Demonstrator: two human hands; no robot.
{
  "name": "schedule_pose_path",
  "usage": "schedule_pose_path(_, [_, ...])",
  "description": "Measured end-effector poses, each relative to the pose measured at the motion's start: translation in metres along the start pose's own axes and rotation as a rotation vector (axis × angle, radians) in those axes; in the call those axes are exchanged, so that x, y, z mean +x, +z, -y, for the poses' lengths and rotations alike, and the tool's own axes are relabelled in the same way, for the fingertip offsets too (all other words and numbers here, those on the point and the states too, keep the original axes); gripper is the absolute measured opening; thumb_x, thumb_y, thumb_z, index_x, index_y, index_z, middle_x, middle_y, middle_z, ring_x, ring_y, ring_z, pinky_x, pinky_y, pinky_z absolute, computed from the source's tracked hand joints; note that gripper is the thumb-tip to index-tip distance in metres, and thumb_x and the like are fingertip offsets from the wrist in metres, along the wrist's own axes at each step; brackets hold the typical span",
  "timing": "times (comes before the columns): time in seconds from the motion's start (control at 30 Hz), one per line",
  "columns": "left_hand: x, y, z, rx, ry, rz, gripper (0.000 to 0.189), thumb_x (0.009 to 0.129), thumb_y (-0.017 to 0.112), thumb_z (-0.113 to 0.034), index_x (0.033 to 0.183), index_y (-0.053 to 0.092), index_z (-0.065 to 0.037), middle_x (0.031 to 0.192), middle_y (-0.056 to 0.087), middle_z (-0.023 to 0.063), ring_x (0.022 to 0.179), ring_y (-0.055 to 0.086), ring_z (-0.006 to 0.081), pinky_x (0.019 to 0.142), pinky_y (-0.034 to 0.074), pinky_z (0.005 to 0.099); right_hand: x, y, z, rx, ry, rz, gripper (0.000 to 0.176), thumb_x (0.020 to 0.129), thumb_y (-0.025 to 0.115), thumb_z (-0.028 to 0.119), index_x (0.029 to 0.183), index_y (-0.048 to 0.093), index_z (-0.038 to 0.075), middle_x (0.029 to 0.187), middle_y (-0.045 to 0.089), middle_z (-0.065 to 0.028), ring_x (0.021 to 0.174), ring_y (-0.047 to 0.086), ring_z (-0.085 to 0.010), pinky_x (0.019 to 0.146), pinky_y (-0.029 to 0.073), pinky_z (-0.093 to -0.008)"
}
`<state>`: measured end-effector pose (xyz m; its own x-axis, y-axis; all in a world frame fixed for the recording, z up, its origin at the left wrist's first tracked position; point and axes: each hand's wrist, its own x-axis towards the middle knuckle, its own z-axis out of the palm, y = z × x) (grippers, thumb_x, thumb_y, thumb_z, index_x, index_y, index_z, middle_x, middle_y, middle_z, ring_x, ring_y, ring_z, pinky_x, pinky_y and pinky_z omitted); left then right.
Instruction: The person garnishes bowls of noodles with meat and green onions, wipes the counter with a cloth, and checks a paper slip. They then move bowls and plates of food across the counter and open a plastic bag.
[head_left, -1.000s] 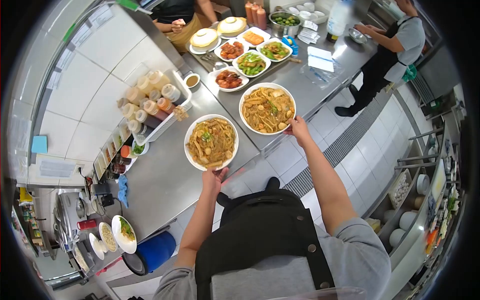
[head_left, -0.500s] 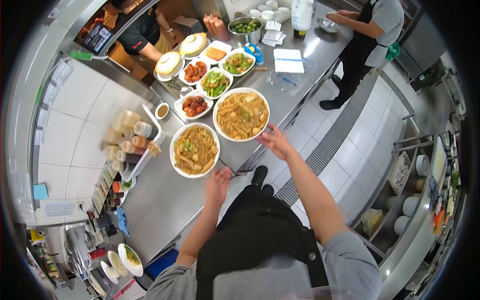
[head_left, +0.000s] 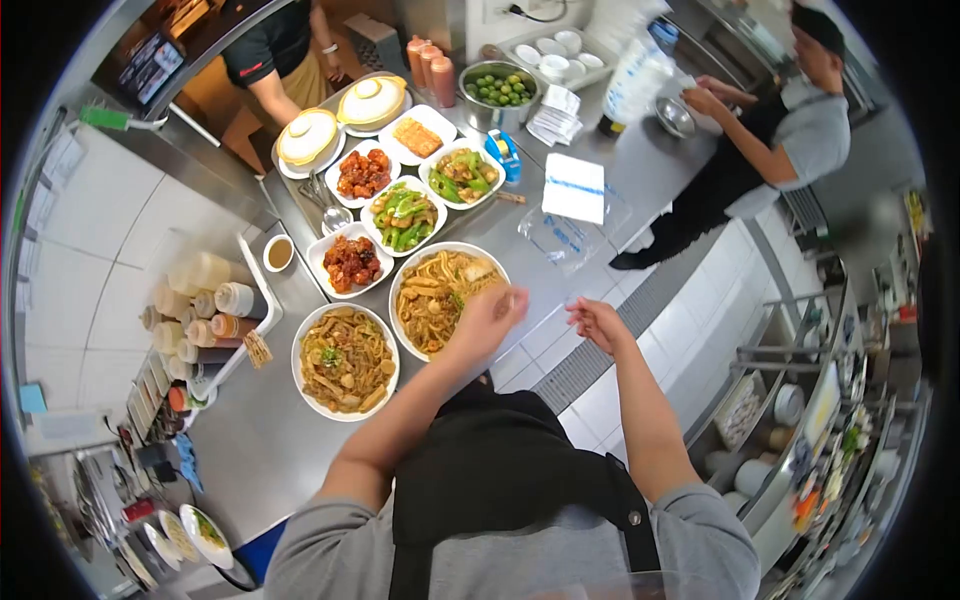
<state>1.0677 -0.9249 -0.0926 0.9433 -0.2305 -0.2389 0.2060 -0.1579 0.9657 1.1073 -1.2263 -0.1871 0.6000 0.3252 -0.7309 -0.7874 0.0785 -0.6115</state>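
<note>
My left hand (head_left: 490, 318) is raised over the near edge of a noodle bowl (head_left: 420, 300), hiding part of it. Its fingers are loosely open, slightly blurred, and nothing shows in them. To the right, past the counter edge, my right hand (head_left: 598, 325) hangs in the air with its fingers apart and bent, holding nothing. A second bowl of noodles (head_left: 345, 362) sits on the counter to the left, away from both hands. Beyond the bowls are a plate of green peppers (head_left: 404, 217) and a plate of glazed red pieces (head_left: 351, 265).
Lidded pots (head_left: 308, 138) and more filled plates stand on a tray at the back. A pot of green limes (head_left: 500, 90), sauce bottles (head_left: 442, 80) and white napkins (head_left: 574, 188) are farther along. A co-worker (head_left: 790, 130) stands at right with a metal bowl (head_left: 675, 117); another person's arm reaches from behind.
My right hand has left the noodle bowl's rim and is now apart from it. My left hand has moved up and right, over that bowl. The view has shifted.
</note>
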Motion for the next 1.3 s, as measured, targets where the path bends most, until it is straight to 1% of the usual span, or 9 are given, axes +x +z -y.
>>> schedule_pose_path(0.13, [0.159,0.006,0.035,0.726,0.431,-0.330,0.028,0.081,0.062,-0.002,0.108,0.063,0.005,0.105,0.063,0.0222,0.087,0.068,0.0288,0.074,0.057,0.0376,0.023,-0.138,-0.069,-0.249,-0.140,-0.152,0.027,0.097,0.057,0.033,0.091,0.064,0.008,0.070,0.058,-0.0013,0.057,0.053,-0.0130,0.050,0.038,-0.0265])
schedule_pose_path(0.17, [0.190,0.009,0.055,0.929,0.464,-0.374,0.029,0.079,0.063,-0.002,0.107,0.064,0.003,0.103,0.063,0.0225,0.087,0.068,0.0299,0.073,0.057,0.0383,0.021,-0.144,-0.099,0.120,-0.233,-0.462,0.023,0.095,0.059,0.030,0.089,0.062,0.008,0.070,0.058,-0.0009,0.056,0.052,-0.0123,0.049,0.038,-0.0268])
schedule_pose_path(0.23, [0.216,0.011,0.054,1.196,0.399,-0.410,0.026,0.077,0.066,-0.006,0.102,0.068,0.000,0.093,0.064,0.0181,0.085,0.067,0.0281,0.070,0.058,0.0377,-0.014,-0.176,-0.133,0.060,0.015,-0.603,0.017,0.093,0.061,0.023,0.084,0.061,0.009,0.073,0.057,-0.0010,0.052,0.051,-0.0123,0.046,0.041,-0.0288])
schedule_pose_path(0.43, [0.226,-0.003,0.030,1.420,0.258,-0.099,0.017,0.079,0.063,-0.009,0.094,0.069,-0.004,0.099,0.063,0.0139,0.090,0.065,0.0248,0.068,0.057,0.0338,-0.037,-0.254,-0.171,-0.099,0.352,-0.620,0.020,0.091,0.062,0.026,0.087,0.061,0.007,0.070,0.057,-0.0050,0.055,0.056,-0.0182,0.049,0.045,-0.0347])
schedule_pose_path(0.57, [0.231,0.017,0.005,1.235,0.455,-0.443,0.012,0.079,0.062,-0.009,0.090,0.063,-0.010,0.094,0.058,0.0069,0.092,0.060,0.0245,0.069,0.052,0.0347,0.012,-0.321,-0.105,-0.336,0.318,-0.550,0.022,0.090,0.062,0.029,0.087,0.060,0.007,0.072,0.059,-0.0072,0.057,0.058,-0.0207,0.050,0.046,-0.0371])
schedule_pose_path(0.77, [0.162,0.044,-0.088,0.578,0.321,-0.642,0.019,0.091,0.054,-0.008,0.109,0.058,-0.005,0.103,0.056,0.0114,0.099,0.059,0.0301,0.082,0.051,0.0398,0.113,-0.392,-0.008,-0.710,0.032,-0.388,0.026,0.089,0.062,0.032,0.087,0.059,0.006,0.073,0.062,-0.0106,0.061,0.060,-0.0245,0.052,0.047,-0.0407])
schedule_pose_path(1.0, [-0.030,0.006,-0.040,0.419,0.041,-1.405,0.051,0.087,0.054,0.009,0.135,0.055,-0.007,0.103,0.062,0.0108,0.086,0.062,0.0208,0.083,0.051,0.0314,0.163,-0.362,0.045,-0.839,0.337,-0.291,0.017,0.091,0.059,0.023,0.097,0.061,0.007,0.078,0.064,-0.0103,0.060,0.063,-0.0240,0.046,0.048,-0.0380])
schedule_pose_path(1.07, [-0.110,-0.014,-0.019,0.597,-0.048,-1.647,0.046,0.088,0.057,0.007,0.132,0.056,-0.003,0.103,0.066,0.0095,0.086,0.063,0.0178,0.083,0.051,0.0307,0.174,-0.339,0.041,-0.891,0.345,-0.216,0.018,0.091,0.058,0.023,0.099,0.061,0.007,0.079,0.064,-0.0104,0.061,0.063,-0.0240,0.047,0.048,-0.0378])
schedule_pose_path(1.3, [-0.315,-0.115,0.025,-0.411,0.117,-1.976,0.028,0.084,0.069,0.001,0.111,0.066,0.008,0.097,0.070,0.0100,0.078,0.065,0.0135,0.064,0.049,0.0239,0.183,-0.268,0.003,-0.874,0.308,-0.107,0.020,0.092,0.056,0.022,0.104,0.063,0.007,0.083,0.066,-0.0108,0.064,0.064,-0.0239,0.049,0.047,-0.0370])
